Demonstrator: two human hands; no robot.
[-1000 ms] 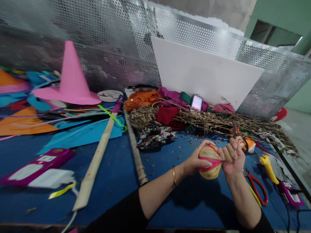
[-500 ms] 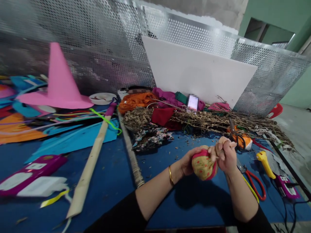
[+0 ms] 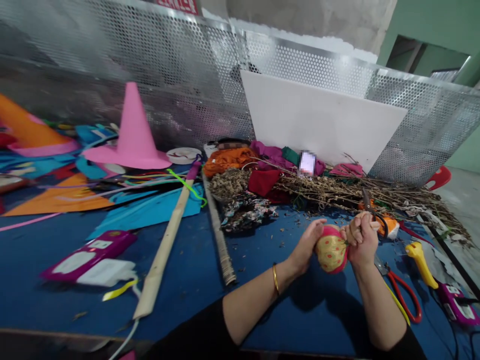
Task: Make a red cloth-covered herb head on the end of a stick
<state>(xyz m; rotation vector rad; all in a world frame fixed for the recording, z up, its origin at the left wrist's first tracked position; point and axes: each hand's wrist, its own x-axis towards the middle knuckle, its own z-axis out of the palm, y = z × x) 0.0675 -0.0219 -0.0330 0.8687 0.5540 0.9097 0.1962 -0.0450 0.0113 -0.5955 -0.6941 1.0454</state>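
Observation:
A round, stuffed cloth pouch [image 3: 330, 252], yellow with orange dots and pink-red bands, hangs over the blue table. My right hand [image 3: 360, 240] is closed in a fist around its gathered neck, hiding the top of the cloth. My left hand [image 3: 306, 245], with a gold bangle at the wrist, is at the pouch's left side. Its fingers are stretched out, not wrapped round the pouch; whether the palm touches the cloth I cannot tell. Just beyond my right fist lie dark-handled scissors [image 3: 380, 222]. Red-handled pliers [image 3: 407, 295] rest beside my right forearm.
Dried stalks [image 3: 333, 190] and coloured cloths [image 3: 228, 161] line the back, before a white board [image 3: 322, 120]. To the left are a pink pointed hat [image 3: 137, 137], a wooden stick [image 3: 165, 250] and a purple power strip [image 3: 92, 252]. A yellow glue gun [image 3: 422, 262] lies right.
My left hand has loosened from the pouch and its fingers have straightened. My right hand still grips the neck. The view has swung left, showing an orange hat.

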